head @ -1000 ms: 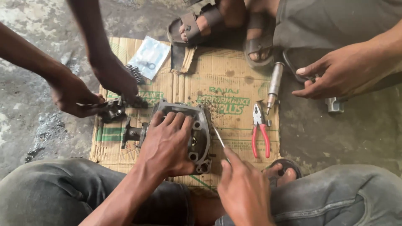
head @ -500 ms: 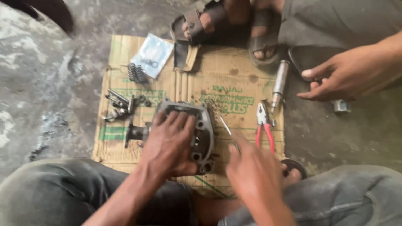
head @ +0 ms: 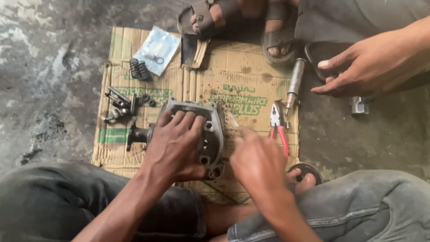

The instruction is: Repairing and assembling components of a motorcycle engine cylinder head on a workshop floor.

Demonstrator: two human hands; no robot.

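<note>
Cardboard mat (head: 251, 67), grimy grey engine head (head: 214, 130), left hand (head: 175, 145) atop

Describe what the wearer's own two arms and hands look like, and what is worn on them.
Both are bare: the left hand and the right hand carry no gloves, rings, watch or bands, and no sleeves cover the forearms as far as the frame shows. The fingers of the left hand are uncovered too. Grey trousers cover the knees below.

Hidden and blurred parts
The left hand (head: 177, 143) covers most of the grey cast-metal engine part (head: 214, 134); the right hand (head: 260, 163) is motion-blurred.
</note>
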